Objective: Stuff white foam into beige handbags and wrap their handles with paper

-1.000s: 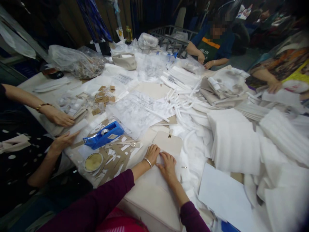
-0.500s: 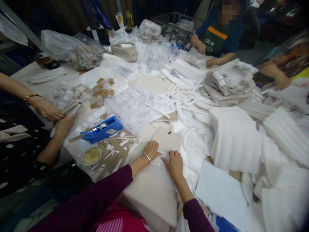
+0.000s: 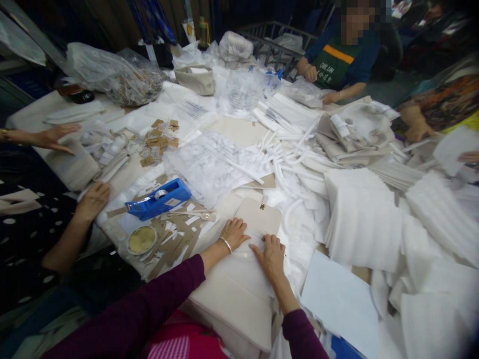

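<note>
A beige bag (image 3: 234, 309) lies flat in front of me with its flap (image 3: 258, 212) folded open, pointing away; a small gold clasp (image 3: 262, 205) sits near the flap's far edge. A thin whitish sheet (image 3: 247, 271) covers part of the bag. My left hand (image 3: 234, 234) rests flat at the left side of the sheet's far edge, fingers stretched out. On the right side lies my right hand (image 3: 270, 254), its fingers also extended and its thumb pointing toward the left one. Neither hand grips anything.
Left of the bag stand a blue tape dispenser (image 3: 159, 199) and a round tub of yellowish paste (image 3: 142, 240). White foam sheets (image 3: 362, 219) are stacked at right, beside pale blue sheets (image 3: 340, 299). A co-worker's hand (image 3: 93, 199) is at left; other people work across the table.
My hands have hardly moved on the bag. At left, the co-worker's hands have separated, one reaching farther away over a beige piece.
</note>
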Available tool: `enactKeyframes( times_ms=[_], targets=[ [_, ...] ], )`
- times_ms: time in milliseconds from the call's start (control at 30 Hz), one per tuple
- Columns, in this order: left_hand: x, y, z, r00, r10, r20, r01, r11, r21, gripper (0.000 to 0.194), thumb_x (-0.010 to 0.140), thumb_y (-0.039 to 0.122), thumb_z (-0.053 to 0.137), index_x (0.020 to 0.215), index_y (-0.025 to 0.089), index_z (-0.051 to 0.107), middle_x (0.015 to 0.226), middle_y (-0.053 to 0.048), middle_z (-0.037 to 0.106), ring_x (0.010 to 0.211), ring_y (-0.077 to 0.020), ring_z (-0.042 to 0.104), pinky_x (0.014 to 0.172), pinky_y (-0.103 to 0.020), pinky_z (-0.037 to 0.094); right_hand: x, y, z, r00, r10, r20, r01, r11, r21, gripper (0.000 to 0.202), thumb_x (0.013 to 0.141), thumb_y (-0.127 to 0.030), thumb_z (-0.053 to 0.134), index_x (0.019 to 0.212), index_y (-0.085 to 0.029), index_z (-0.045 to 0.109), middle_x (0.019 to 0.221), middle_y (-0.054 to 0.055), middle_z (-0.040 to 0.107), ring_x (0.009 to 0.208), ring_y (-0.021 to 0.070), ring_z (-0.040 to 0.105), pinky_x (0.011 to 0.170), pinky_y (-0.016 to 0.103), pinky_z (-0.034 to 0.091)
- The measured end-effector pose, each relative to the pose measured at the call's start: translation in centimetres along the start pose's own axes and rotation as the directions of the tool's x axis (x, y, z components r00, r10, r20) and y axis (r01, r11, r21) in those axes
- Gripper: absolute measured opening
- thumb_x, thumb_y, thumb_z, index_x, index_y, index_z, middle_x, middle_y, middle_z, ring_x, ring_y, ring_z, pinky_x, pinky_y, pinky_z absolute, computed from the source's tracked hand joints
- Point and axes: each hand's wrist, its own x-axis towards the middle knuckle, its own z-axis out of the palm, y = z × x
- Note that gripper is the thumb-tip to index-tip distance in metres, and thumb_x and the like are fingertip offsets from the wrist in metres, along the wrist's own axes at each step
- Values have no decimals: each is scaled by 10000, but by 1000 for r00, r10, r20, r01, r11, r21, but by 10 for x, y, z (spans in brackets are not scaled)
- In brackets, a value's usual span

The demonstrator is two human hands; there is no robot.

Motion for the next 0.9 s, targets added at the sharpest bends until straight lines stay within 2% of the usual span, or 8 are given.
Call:
enactKeyframes(
  times_ms=[300,500,700,900],
  targets=[
    [-4,1,-4,1000,-5,-27,5,1000,-27,296,870,447,565,978,172,544,1057,-95,546,1012,-264,451,839,-394,341,-2,1,-1,999,12,-37,-12,1000,5,412,882,-593,442,866,-191,532,918,95,577,898,257,489,783,380,329],
    [-3,2,-6,1000,-27,-10,26,997,-68,254,893,441,530,958,196,546,1019,-76,586,1005,-249,456,849,-382,326,-5,3,-3,998,-8,-59,16,990,139,341,915,-528,421,891,-201,513,888,66,609,891,233,525,820,371,344],
    [-2,-3,-6,1000,-14,12,15,995,-96,227,968,349,384,906,201,545,969,-62,615,962,-223,475,824,-368,322,-10,16,2,998,46,-42,-26,924,382,305,969,-385,319,1115,-212,523,1039,75,604,952,214,531,850,354,399],
    [7,-6,-2,996,-80,44,86,984,-157,248,977,247,313,905,194,544,912,-60,626,948,-214,513,829,-359,338,-12,22,4,997,-4,-73,38,877,480,345,963,-296,307,1107,-224,613,929,62,564,875,192,537,791,329,441]
  ],
)
